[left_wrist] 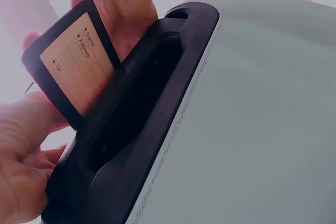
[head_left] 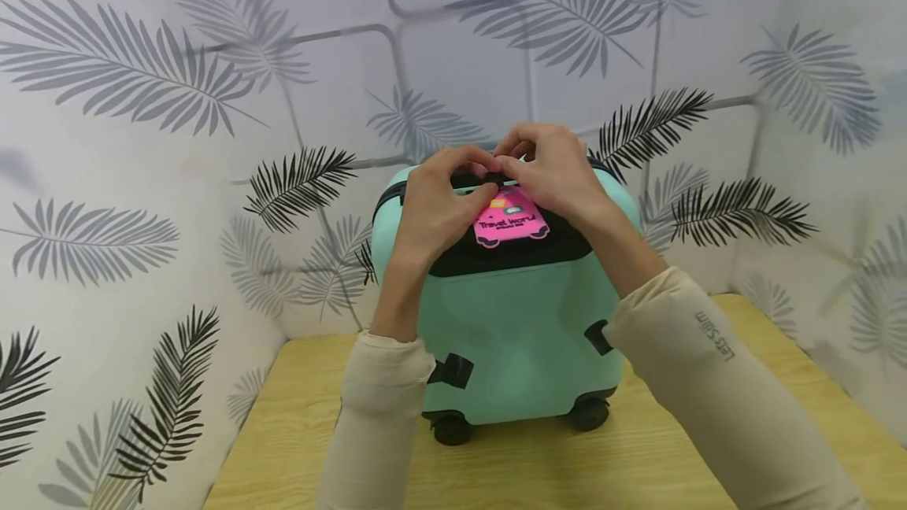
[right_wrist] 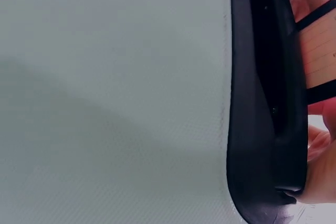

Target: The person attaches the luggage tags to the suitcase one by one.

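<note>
A mint-green suitcase (head_left: 524,337) stands upright on its wheels, with a black handle panel (head_left: 468,258) near its top. Against that panel hangs a pink luggage tag (head_left: 512,219) printed "Travel World". My left hand (head_left: 435,199) pinches the tag's short black strap (head_left: 494,178) between thumb and fingertips. From the other side my right hand (head_left: 556,168) pinches at the same spot, fingertips meeting the left ones; they partly hide the strap. The left wrist view shows the tag's back (left_wrist: 79,61), with Name, Address and Tel lines, beside the black grip (left_wrist: 142,103).
Beneath the suitcase is a light wooden tabletop (head_left: 298,415). Walls with a leaf pattern (head_left: 319,101) rise behind and at both sides. Black tabs (head_left: 459,370) stick out from the suitcase's front, and black wheels (head_left: 452,429) rest on the wood.
</note>
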The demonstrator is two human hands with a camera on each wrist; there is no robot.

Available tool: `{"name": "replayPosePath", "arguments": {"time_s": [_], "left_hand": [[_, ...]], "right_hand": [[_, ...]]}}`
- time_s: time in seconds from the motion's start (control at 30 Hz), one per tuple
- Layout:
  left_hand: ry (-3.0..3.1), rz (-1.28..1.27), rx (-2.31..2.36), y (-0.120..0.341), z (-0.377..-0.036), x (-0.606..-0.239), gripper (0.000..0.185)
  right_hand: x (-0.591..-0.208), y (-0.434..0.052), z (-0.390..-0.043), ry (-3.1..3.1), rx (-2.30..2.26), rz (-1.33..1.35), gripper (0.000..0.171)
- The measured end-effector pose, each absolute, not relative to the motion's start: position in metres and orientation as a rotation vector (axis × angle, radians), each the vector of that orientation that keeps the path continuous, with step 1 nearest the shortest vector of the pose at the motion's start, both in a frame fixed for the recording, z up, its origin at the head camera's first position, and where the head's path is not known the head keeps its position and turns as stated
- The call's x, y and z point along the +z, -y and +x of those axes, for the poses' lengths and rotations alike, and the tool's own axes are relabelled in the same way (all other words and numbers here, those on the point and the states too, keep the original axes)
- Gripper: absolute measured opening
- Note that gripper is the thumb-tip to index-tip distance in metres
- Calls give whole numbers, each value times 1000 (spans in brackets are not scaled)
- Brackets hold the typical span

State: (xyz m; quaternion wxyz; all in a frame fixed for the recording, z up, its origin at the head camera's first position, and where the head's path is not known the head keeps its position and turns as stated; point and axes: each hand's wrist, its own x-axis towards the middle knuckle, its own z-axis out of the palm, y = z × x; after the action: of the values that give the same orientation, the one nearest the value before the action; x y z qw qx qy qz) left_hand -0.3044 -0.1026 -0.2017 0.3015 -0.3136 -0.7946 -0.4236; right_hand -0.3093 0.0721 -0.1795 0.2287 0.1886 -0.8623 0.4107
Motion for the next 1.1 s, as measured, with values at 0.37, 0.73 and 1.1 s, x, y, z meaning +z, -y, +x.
{"name": "replayPosePath", "arguments": {"time_s": [0.37,0.73,1.1], "left_hand": [[2096,-831,-1162,101,-303,-201,11],[2047,-832,-1074,99,-305,-202,6],[2043,-813,-1034,96,-304,-202,8]], "right_hand": [[-182,-66,-306,2273,1151,508,8],[-179,-59,-303,2108,1098,491,9],[-174,-60,-298,2015,983,469,9]]}}
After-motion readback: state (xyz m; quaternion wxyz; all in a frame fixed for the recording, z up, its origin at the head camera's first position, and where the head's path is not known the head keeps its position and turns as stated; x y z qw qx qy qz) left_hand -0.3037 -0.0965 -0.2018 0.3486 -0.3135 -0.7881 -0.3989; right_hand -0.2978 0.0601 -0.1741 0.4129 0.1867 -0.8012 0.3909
